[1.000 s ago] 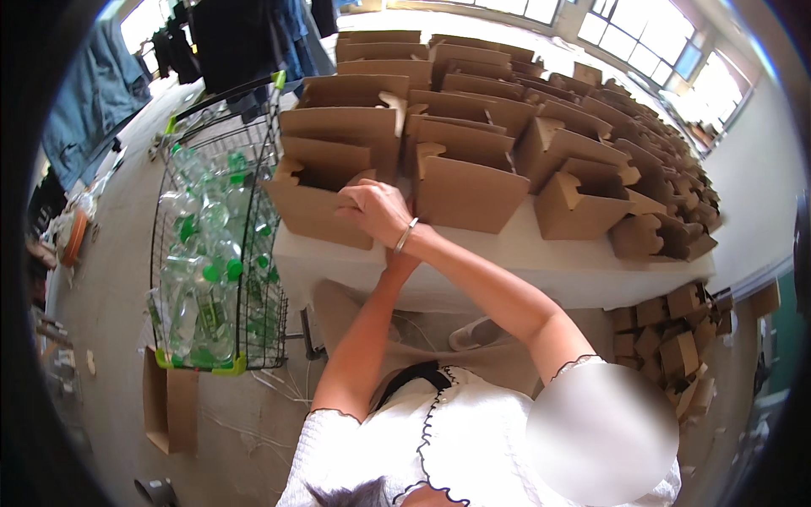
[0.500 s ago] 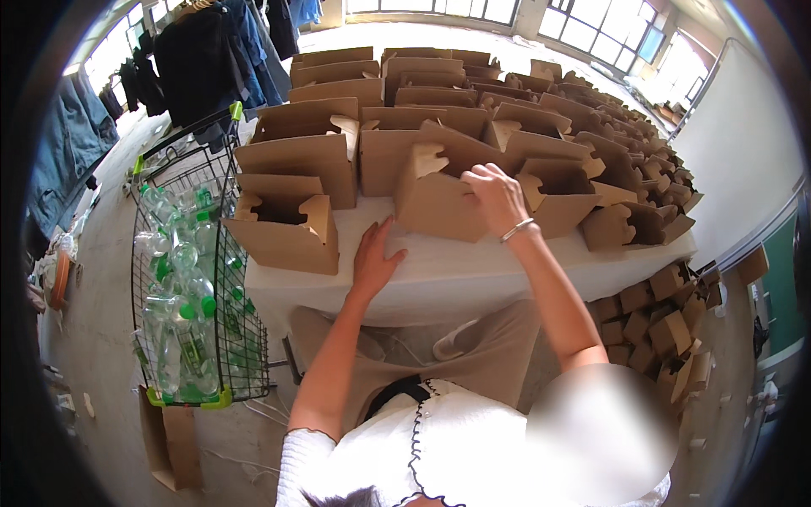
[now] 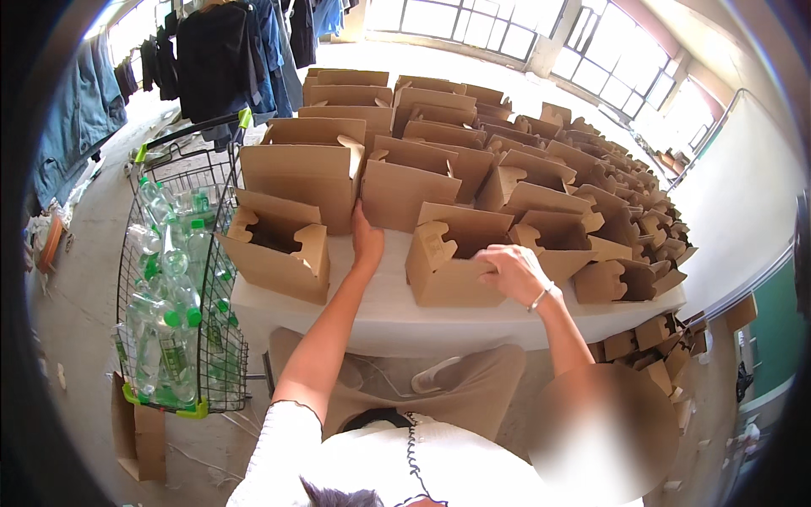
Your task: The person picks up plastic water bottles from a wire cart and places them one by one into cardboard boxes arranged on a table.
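Near the front middle of the white-covered table stands an open brown cardboard box, its flaps upright. My right hand, a bracelet at the wrist, pinches the top edge of its front wall. Further left, my left hand points away from me with fingers stretched into the narrow gap between two other boxes. Its fingertips are partly hidden there, next to the larger box on the left and the box on the right. A smaller open box sits at the front left corner.
Rows of open boxes fill the table behind and to the right. A wire cart with green-capped plastic bottles stands at the left, clothes hanging beyond. More cartons are piled on the floor at the right.
The box in my right hand has come nearer and turned squarer to the table edge. My left hand has moved from the tablecloth into the gap between boxes. The view has shifted slightly.
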Action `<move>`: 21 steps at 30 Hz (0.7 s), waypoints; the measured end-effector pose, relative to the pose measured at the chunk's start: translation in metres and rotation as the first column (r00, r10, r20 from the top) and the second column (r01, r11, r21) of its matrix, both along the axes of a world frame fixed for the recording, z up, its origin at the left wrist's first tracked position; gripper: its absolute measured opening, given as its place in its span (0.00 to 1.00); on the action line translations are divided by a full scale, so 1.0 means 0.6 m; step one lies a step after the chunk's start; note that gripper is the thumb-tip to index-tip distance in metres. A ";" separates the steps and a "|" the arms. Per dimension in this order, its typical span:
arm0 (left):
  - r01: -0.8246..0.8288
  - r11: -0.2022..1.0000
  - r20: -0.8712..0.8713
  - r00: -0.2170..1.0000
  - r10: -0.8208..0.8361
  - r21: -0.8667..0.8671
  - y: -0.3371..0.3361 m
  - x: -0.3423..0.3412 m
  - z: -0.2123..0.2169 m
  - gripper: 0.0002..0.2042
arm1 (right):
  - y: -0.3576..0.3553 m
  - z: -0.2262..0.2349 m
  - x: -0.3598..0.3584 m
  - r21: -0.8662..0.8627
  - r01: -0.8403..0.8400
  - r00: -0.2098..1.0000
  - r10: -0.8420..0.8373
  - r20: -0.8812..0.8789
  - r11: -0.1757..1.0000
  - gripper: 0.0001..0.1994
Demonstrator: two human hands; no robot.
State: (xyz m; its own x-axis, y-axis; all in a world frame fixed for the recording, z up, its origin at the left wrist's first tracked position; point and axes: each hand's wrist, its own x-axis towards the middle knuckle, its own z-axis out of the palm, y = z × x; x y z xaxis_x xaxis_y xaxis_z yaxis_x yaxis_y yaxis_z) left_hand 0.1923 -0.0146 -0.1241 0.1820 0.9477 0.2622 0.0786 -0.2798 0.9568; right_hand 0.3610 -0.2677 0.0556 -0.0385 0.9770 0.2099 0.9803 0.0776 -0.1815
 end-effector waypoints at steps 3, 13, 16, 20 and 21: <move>0.031 0.999 -0.138 0.990 -0.035 -0.032 -0.001 0.010 0.012 0.35 | -0.017 -0.010 0.003 0.045 0.031 0.998 -0.033 0.049 0.998 0.10; 0.506 0.858 0.165 0.857 -0.488 -0.087 0.011 0.074 -0.015 0.40 | 0.033 -0.051 0.008 0.182 0.136 0.980 -0.159 0.122 0.974 0.09; 0.332 0.939 0.093 0.942 -0.324 -0.091 -0.007 0.078 -0.017 0.41 | 0.024 -0.037 0.004 0.143 0.155 0.977 -0.173 0.125 0.977 0.17; 0.047 0.995 -0.032 0.999 -0.044 0.084 -0.072 -0.001 0.007 0.30 | 0.025 -0.015 -0.018 0.197 0.088 0.984 -0.116 0.135 0.976 0.26; 0.039 0.987 0.029 0.999 -0.044 0.159 -0.111 -0.035 0.026 0.26 | 0.026 -0.003 -0.030 0.228 0.070 0.986 -0.102 0.132 0.971 0.26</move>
State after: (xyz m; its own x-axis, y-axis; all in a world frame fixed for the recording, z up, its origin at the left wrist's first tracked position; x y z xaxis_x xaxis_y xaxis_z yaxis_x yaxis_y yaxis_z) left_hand 0.1712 -0.0814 -0.1086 0.2089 0.8857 0.4146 0.0335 -0.4302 0.9021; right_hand 0.3427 -0.2521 0.0538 -0.0012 0.9075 0.4200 0.9995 0.0143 -0.0281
